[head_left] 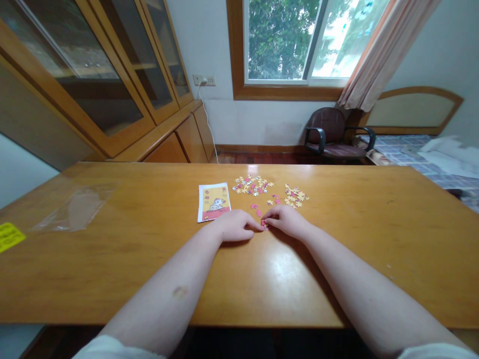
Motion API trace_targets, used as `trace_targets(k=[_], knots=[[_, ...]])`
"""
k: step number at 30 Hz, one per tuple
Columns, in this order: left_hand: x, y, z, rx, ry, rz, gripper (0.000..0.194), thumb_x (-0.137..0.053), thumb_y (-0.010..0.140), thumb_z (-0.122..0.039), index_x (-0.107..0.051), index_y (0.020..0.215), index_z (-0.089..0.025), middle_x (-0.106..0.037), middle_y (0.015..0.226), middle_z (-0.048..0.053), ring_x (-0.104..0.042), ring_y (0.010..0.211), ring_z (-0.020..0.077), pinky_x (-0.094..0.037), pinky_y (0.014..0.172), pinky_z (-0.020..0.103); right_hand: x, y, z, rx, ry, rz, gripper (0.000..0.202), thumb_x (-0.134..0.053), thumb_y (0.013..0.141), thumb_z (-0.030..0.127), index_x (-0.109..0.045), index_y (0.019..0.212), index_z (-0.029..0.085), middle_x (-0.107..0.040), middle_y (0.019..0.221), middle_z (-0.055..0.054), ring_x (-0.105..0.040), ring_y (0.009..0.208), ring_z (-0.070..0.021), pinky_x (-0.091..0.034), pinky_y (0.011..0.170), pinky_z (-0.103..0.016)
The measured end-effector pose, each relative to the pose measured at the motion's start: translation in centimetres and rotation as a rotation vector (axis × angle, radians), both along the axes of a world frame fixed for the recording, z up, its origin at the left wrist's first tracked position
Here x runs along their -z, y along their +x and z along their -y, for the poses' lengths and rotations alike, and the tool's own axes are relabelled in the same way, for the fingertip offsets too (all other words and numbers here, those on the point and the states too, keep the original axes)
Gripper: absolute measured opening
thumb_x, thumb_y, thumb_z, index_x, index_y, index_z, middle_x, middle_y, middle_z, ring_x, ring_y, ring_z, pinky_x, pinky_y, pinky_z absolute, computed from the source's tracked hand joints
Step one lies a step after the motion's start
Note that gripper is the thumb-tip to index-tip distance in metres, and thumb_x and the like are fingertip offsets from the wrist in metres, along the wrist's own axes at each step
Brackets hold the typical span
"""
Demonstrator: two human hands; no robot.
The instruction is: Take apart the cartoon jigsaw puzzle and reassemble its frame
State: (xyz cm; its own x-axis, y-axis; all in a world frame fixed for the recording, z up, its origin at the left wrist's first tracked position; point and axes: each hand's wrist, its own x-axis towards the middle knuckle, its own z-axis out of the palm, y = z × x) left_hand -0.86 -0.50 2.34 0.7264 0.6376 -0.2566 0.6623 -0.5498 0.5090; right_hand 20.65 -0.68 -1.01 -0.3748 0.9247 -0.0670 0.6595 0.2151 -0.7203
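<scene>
The right hand (287, 222) pinches a small red puzzle piece (263, 223) between thumb and fingertips, which cover much of it. The left hand (236, 227) reaches a forefinger to the same spot, thumb apart; whether it holds anything cannot be told. Both sleeves, past the near edge of the table (149, 271), are cut off by the frame. The piece sits well in from the table's side edges. Toward the left edge, a yellow label (10, 237) is cropped, its print illegible, and a clear plastic bag (77, 208) is hard to outline. The left hand overlaps the picture card's (214, 195) near right corner. Nearer the far edge lie two piles of loose pieces (250, 185), individual shapes blurring together. Beyond that edge, the table hides the base of a chair (329, 132).
</scene>
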Motion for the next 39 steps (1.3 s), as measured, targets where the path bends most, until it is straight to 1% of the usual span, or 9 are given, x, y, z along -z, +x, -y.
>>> trace_targets(k=[5, 15, 20, 27, 30, 34, 37, 39], knots=[[0.1, 0.0, -0.1, 0.006, -0.009, 0.007, 0.049, -0.051, 0.075, -0.017, -0.067, 0.117, -0.037, -0.071, 0.112, -0.004, -0.065, 0.097, 0.0179, -0.047, 0.084, 0.026, 0.0, -0.1, 0.1, -0.035, 0.093, 0.078, 0.013, -0.063, 0.080, 0.021, -0.075, 0.086, 0.023, -0.074, 0.086, -0.002, -0.065, 0.080, -0.0156, -0.047, 0.072, -0.025], [0.0, 0.1, 0.0, 0.005, 0.002, -0.006, 0.049, -0.050, 0.075, -0.018, -0.067, 0.117, -0.037, -0.072, 0.112, -0.004, -0.066, 0.095, 0.0181, -0.047, 0.082, 0.027, 0.3, 0.0, -0.1, -0.099, 0.194, 0.136, 0.013, -0.062, 0.084, 0.024, -0.074, 0.089, 0.022, -0.072, 0.088, -0.004, -0.063, 0.084, -0.0164, -0.046, 0.077, -0.027], [0.0, 0.1, 0.1, -0.008, -0.010, -0.005, 0.050, -0.051, 0.075, -0.017, -0.067, 0.117, -0.037, -0.071, 0.112, -0.005, -0.066, 0.096, 0.0179, -0.047, 0.083, 0.026, 0.4, 0.0, -0.1, -0.105, 0.213, 0.150, 0.011, -0.064, 0.082, 0.021, -0.073, 0.089, 0.021, -0.072, 0.087, -0.004, -0.063, 0.082, -0.0156, -0.046, 0.076, -0.026], [0.1, 0.0, 0.1, -0.018, -0.014, 0.011, 0.047, -0.051, 0.076, -0.018, -0.068, 0.116, -0.037, -0.072, 0.111, -0.005, -0.066, 0.096, 0.0181, -0.047, 0.083, 0.027, 0.1, 0.0, 0.0, -0.099, 0.259, 0.152, 0.010, -0.064, 0.082, 0.022, -0.072, 0.088, 0.021, -0.072, 0.086, -0.004, -0.063, 0.080, -0.0153, -0.045, 0.074, -0.025], [0.2, 0.1, 0.1, -0.010, -0.012, 0.030, 0.046, -0.052, 0.077, -0.019, -0.068, 0.116, -0.035, -0.071, 0.112, -0.003, -0.066, 0.097, 0.0183, -0.047, 0.084, 0.027, 0.0, 0.3, -0.2, -0.039, 0.329, 0.172, 0.016, -0.057, 0.088, 0.027, -0.071, 0.090, 0.020, -0.071, 0.088, -0.005, -0.062, 0.082, -0.0162, -0.044, 0.076, -0.026], [0.3, 0.2, 0.2, 0.004, 0.030, 0.085, 0.040, -0.052, 0.078, -0.020, -0.070, 0.112, -0.031, -0.072, 0.111, -0.002, -0.065, 0.096, 0.0181, -0.047, 0.082, 0.027, 0.0, 1.2, -1.0, 0.131, 0.402, 0.183, 0.022, -0.050, 0.091, 0.027, -0.070, 0.092, 0.019, -0.071, 0.092, -0.007, -0.062, 0.084, -0.0178, -0.043, 0.079, -0.028], [0.5, 0.3, 0.2, -0.004, 0.057, 0.097, 0.040, -0.051, 0.080, -0.021, -0.069, 0.114, -0.031, -0.071, 0.114, -0.001, -0.065, 0.098, 0.0181, -0.047, 0.083, 0.027, 0.0, 1.7, -1.4, 0.238, 0.407, 0.157, 0.025, -0.048, 0.091, 0.029, -0.070, 0.089, 0.019, -0.072, 0.088, -0.007, -0.062, 0.083, -0.0185, -0.043, 0.078, -0.028], [0.6, 0.3, 0.1, -0.007, 0.059, 0.079, 0.042, -0.051, 0.081, -0.022, -0.067, 0.118, -0.031, -0.070, 0.116, -0.001, -0.064, 0.101, 0.0186, -0.047, 0.085, 0.027, 0.0, 1.9, -1.5, 0.284, 0.408, 0.147, 0.028, -0.046, 0.092, 0.033, -0.070, 0.086, 0.019, -0.071, 0.083, -0.007, -0.062, 0.080, -0.0186, -0.042, 0.075, -0.028]])
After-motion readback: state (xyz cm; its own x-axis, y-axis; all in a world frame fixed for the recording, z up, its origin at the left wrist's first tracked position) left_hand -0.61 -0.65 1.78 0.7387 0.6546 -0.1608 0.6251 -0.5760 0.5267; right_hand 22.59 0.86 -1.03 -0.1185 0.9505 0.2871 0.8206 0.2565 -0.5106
